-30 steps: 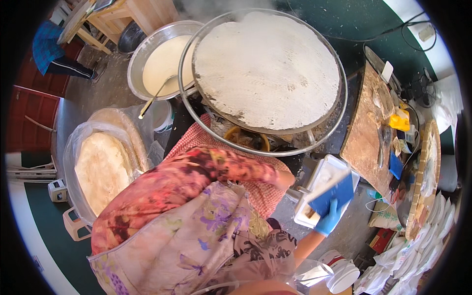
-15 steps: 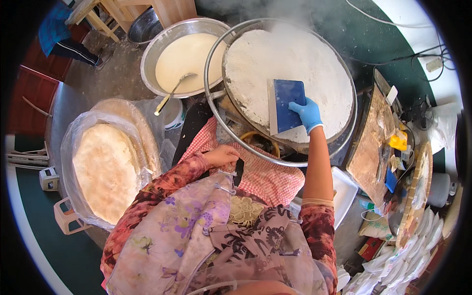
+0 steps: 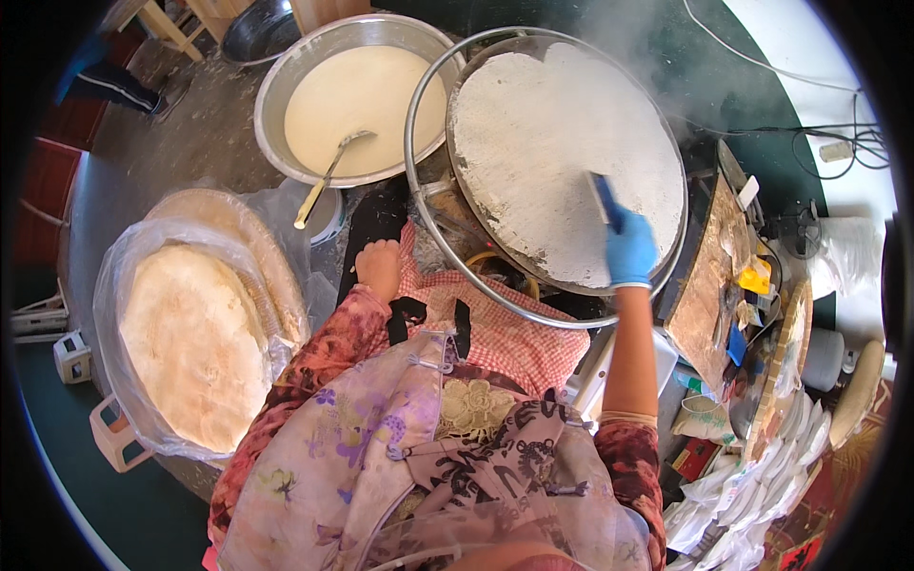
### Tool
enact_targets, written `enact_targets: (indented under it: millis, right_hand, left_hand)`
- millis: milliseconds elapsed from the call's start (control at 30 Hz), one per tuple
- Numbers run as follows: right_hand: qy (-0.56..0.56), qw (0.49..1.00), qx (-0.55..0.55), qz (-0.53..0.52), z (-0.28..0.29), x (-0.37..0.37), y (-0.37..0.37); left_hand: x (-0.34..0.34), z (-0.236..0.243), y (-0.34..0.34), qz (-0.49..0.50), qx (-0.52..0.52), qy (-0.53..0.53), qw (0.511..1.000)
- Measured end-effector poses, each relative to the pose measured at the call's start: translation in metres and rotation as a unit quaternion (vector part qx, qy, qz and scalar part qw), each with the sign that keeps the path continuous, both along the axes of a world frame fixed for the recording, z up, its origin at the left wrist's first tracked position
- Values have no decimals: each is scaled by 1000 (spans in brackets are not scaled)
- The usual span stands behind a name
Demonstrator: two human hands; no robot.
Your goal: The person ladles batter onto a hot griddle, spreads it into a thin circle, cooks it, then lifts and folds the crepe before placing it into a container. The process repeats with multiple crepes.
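Observation:
My right hand (image 3: 631,249), in a blue glove, grips a blue scraper (image 3: 605,201), now seen nearly edge-on. It is over a round griddle (image 3: 460,190) covered by a thin white batter layer (image 3: 557,152) with ragged edges, and steam rises at the far side. A metal ring (image 3: 411,143) encircles the griddle. My bare left hand (image 3: 379,269) is closed in a fist above my dark-trousered leg, beside the red checked cloth (image 3: 486,338). Left of the griddle, a metal basin (image 3: 271,124) contains cream batter, with a yellow-handled ladle (image 3: 325,186) leaning in it.
A pile of round flatbreads (image 3: 195,347) lies in clear plastic at the left, near a pink stool (image 3: 116,433). To the right stand a stained brown board (image 3: 709,285) and several white packets (image 3: 752,485). Someone's leg (image 3: 119,86) shows at the far left.
My right hand has shifted right and turned the scraper from flat-facing to edge-on. My left hand has moved left and up, from the cloth's edge toward my leg. The view has shifted slightly.

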State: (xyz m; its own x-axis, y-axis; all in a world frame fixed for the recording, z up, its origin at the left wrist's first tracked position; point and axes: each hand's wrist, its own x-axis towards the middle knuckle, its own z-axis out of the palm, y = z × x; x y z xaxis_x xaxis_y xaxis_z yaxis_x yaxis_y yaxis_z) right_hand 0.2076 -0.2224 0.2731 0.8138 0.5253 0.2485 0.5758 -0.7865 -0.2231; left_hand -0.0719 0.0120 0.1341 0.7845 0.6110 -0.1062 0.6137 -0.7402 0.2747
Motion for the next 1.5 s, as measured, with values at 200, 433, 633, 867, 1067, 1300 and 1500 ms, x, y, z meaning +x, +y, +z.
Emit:
enact_targets:
  millis: [200, 433, 633, 867, 1067, 1300, 1500]
  right_hand:
    - [-49, 982, -91, 157, -39, -77, 49]
    - [-77, 989, -95, 80, -12, -43, 32]
    - [22, 965, -105, 238, -17, -79, 52]
    - [89, 981, 142, 100, 32, -111, -51]
    - [411, 747, 486, -191, 12, -114, -127]
    - [509, 659, 543, -108, -19, -137, -112]
    - [537, 638, 549, -56, -6, -134, -69]
  left_hand:
    - [-43, 2, 40, 117, -26, -194, 974]
    - [-90, 0, 80, 113, -16, 8, 993]
    - [45, -14, 106, 55, -189, -317, 928]
    - [176, -47, 157, 216, -427, -225, 849]
    - [169, -45, 149, 239, -476, -252, 808]
    - [128, -48, 90, 237, -530, -318, 750]
    - [73, -48, -26, 207, -523, -243, 790]
